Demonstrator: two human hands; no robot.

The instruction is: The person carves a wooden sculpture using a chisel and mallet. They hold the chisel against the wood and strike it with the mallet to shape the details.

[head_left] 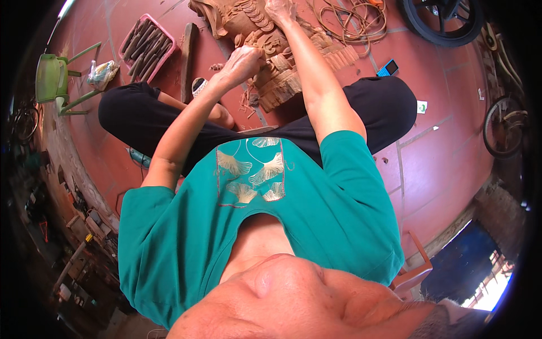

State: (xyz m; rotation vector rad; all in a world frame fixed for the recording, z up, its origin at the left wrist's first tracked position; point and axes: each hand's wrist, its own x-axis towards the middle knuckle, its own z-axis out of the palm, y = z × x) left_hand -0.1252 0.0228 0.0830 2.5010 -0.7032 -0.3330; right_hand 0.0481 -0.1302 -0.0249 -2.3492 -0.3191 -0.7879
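Observation:
A large brown carved wooden piece (278,85), with scrolls and layered ridges, lies on the floor in front of my crossed legs. My left hand (243,65) is closed at its near left side, fingers curled down against the carving; anything inside them is hidden. Farther off, at the top edge of the picture, my right hand (280,11) is bent over the carving's far part. Its fingers look curled, and what they hold cannot be made out. Thin wood chips (247,106) are scattered by the near left corner of the carving.
On the left are a pink basket (174,47) of dark sticks, a wooden bar (188,62), a green chair (51,79) and a plastic bag (103,75). Orange cable (361,38), a black wheel (415,25) and a blue phone-like device (388,68) lie to the right.

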